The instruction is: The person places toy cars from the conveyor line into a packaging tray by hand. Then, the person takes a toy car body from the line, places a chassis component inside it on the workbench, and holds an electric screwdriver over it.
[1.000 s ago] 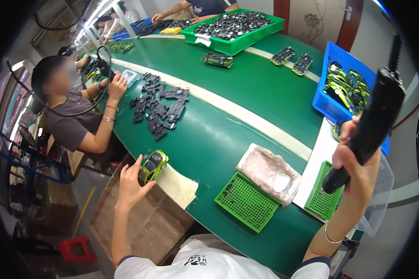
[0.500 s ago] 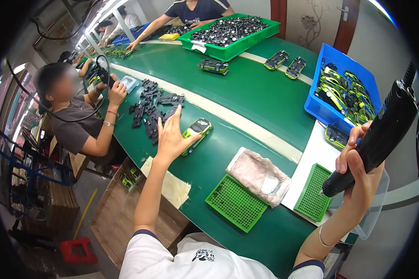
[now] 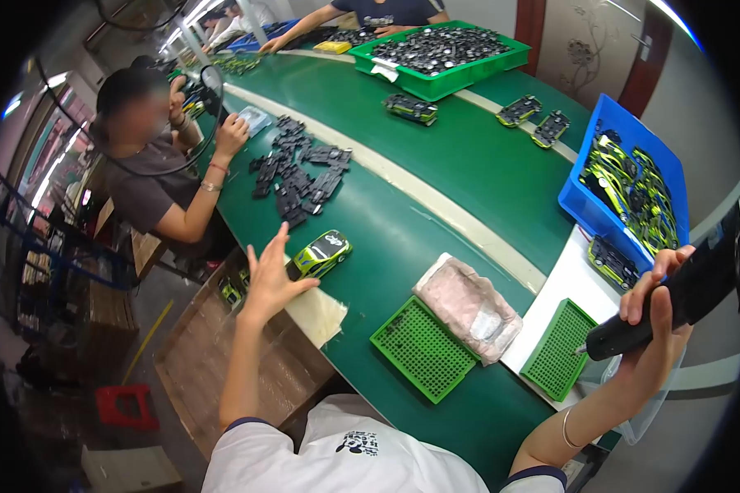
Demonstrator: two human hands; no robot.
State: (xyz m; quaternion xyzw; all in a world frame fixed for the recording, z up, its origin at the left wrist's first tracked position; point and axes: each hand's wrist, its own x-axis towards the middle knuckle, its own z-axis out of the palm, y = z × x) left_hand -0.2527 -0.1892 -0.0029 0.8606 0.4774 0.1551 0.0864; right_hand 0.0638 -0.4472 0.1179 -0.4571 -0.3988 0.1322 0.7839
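Observation:
My left hand is open, its fingers spread beside a lime-green and black toy car. The car stands on its wheels near the front edge of the green table, between my thumb and forefinger; whether they touch it I cannot tell. My right hand is wrapped round a black electric screwdriver. The tool is tilted, its bit pointing left over a green perforated tray. Several black toy car chassis lie in a pile beyond my left hand.
A second perforated tray and a pink, cloth-like lined tray lie in front of me. At right is a blue bin of car bodies; a green bin of black parts stands farther back. A co-worker sits at left.
My left hand and the toy car have moved toward the table's front edge, away from the chassis pile. The screwdriver has tipped lower in my right hand. The whole view has shifted slightly.

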